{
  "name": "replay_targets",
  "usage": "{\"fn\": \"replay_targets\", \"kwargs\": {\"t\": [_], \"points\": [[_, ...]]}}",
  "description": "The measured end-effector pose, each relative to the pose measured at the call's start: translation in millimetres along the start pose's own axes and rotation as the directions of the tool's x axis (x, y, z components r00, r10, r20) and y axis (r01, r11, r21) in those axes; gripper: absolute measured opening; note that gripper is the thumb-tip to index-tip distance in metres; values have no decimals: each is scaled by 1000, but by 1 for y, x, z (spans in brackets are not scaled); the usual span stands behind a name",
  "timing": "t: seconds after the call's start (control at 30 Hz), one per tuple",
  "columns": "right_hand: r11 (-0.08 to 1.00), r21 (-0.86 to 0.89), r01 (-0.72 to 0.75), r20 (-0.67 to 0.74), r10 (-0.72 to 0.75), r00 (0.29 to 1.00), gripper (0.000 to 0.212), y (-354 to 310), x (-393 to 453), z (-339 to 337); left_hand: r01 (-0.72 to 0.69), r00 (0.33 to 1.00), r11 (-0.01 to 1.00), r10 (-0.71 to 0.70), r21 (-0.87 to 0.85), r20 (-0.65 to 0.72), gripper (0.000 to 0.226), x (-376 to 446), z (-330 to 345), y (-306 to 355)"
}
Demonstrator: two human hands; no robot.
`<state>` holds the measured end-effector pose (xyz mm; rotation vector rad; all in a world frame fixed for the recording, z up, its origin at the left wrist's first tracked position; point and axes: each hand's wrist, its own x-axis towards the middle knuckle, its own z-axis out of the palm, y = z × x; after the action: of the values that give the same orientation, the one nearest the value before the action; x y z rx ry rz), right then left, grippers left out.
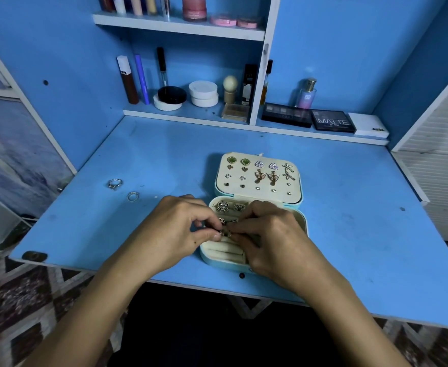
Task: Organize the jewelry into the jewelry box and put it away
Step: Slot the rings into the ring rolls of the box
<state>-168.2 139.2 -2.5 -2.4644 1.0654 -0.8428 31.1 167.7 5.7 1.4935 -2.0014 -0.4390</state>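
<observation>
- Nearest, both forearms reach in over the front edge of the blue worktop [349,207], meeting above the jewelry box [218,260].
- Left hand [172,231] has its fingers curled, thumb and fingertips pinching a small dark metal ring [225,232] over the box's lower tray.
- Right hand [267,234] is likewise curled, its fingertips closed on the same ring from the other side, so the two hands touch at that piece.
- Beneath them the cream ring rolls [224,250] of the tray lie in rows; the right hand hides the tray's right part.
- Toward the tray's back, two ornate rings [229,206] sit in the rolls just beyond the fingers.
- Behind that, the opened lid [257,173] lies flat near the worktop's middle, its cream panel carrying pairs of earrings: green hearts, striped triangles, starfish, butterflies, small studs.
- Off to the left, well apart from the box, two loose silver rings [123,190] rest on the worktop.
- Along the back edge, a low shelf [185,116] holds cosmetics: tubes, round jars, eyeshadow palettes [307,118] and a perfume bottle [307,94].
</observation>
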Motion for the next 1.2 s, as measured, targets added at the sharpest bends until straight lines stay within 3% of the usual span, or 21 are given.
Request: {"fn": "replay_targets", "kwargs": {"t": [0.13,0.3,0.53,0.63,0.83,0.93,1.2], "points": [[999,-21,-25,8,25,1000,18,-1,1,-2,-44,999,999,43,20,20,4,1,-2,-1],[998,-23,-65,3,65,998,18,-1,1,-1,-77,996,996,75,53,37,11,3,-1,0],[992,2,-128,61,127,990,11,0,1,-5,-39,998,998,36,56,59,6,5,-4,2],[991,-6,-136,55,137,989,19,-3,1,-7,-60,997,996,56,64,60,3,4,-4,3],[986,-96,-140,56,145,988,21,-9,6,-8,-59,997,996,55,69,63,25,-1,-6,6],[982,-130,-139,65,148,987,22,-12,12,-11,-17,998,999,15,28,63,24,-2,-11,4],[986,-29,-162,129,164,978,25,-27,52,-15,26,992,1000,-24,11,-124,20,-10,-40,-25]]}}
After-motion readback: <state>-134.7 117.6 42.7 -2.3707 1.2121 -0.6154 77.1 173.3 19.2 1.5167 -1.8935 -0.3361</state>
